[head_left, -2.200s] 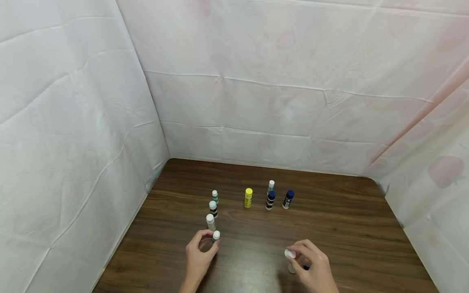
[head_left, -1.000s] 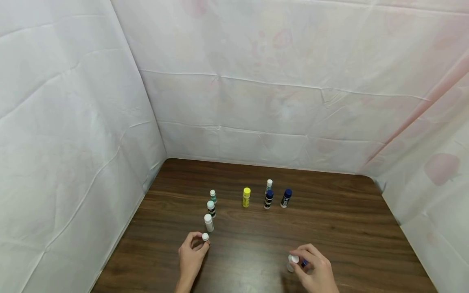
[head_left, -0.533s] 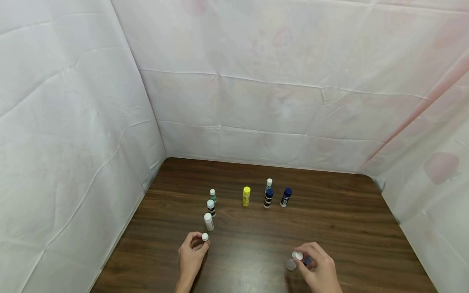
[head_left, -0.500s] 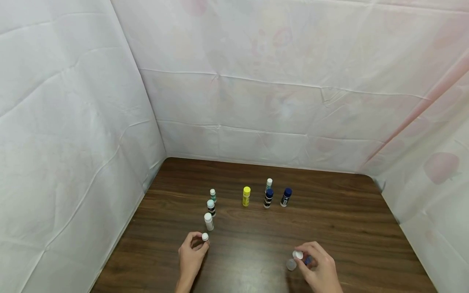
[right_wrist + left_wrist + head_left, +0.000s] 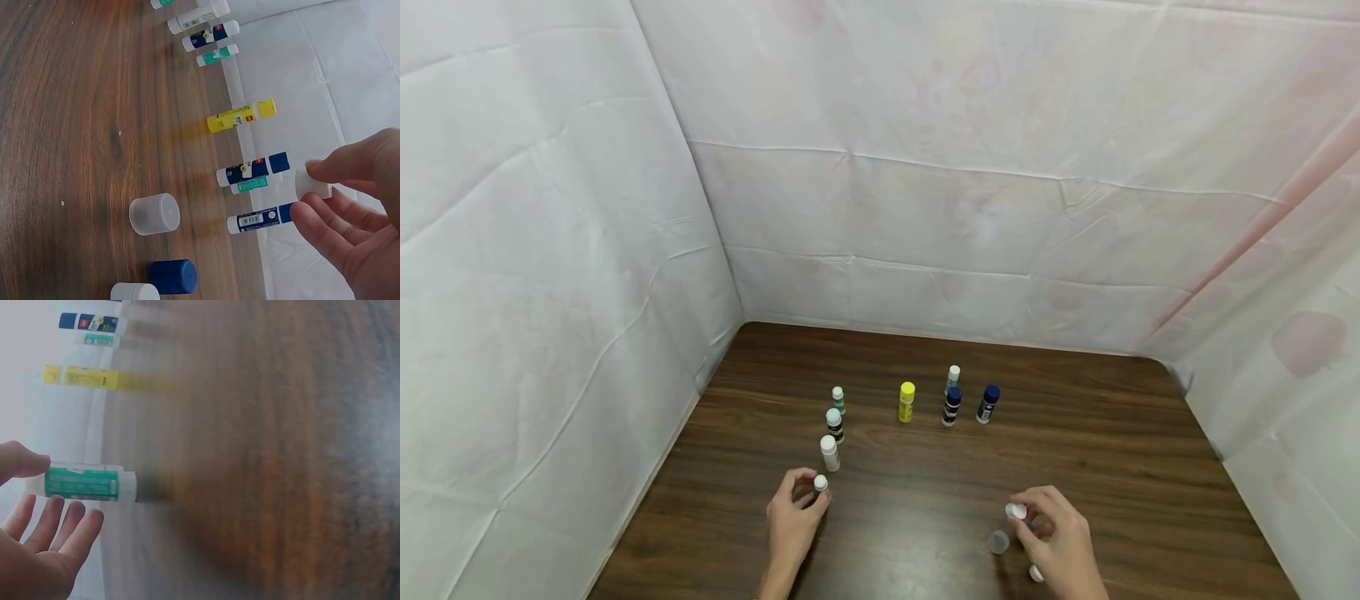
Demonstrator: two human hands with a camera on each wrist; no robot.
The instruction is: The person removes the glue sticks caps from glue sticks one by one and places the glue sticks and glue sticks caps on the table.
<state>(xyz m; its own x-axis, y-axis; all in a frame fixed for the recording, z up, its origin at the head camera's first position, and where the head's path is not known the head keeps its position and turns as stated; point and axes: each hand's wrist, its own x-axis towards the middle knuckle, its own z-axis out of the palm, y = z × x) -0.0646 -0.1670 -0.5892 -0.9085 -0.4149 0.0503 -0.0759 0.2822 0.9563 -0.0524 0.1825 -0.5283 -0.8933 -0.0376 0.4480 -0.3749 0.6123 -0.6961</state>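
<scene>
My left hand [image 5: 792,529] holds a green-labelled glue stick [image 5: 81,483] upright near its top, thumb on one side and fingertips on the other. A white glue stick [image 5: 830,453] stands just beyond it. Above the table at the right, my right hand [image 5: 1056,537] pinches a small white cap [image 5: 312,185] between thumb and fingers. Below that hand are a translucent cap [image 5: 154,214], a blue cap [image 5: 173,277] and another white cap [image 5: 135,291]. In the head view the blue cap is mostly hidden behind the right fingers.
Two more glue sticks, a navy-labelled one [image 5: 835,426] and a small green one [image 5: 838,401], continue the left row. Farther back stand a yellow glue stick [image 5: 906,402], two blue-capped ones [image 5: 951,407] and a white-capped one [image 5: 953,377]. White cloth [image 5: 880,208] walls the wooden table.
My left hand and its glue stick have shifted slightly left. My right hand has moved the white cap rightward, away from the translucent cap; another white cap now shows beneath the hand.
</scene>
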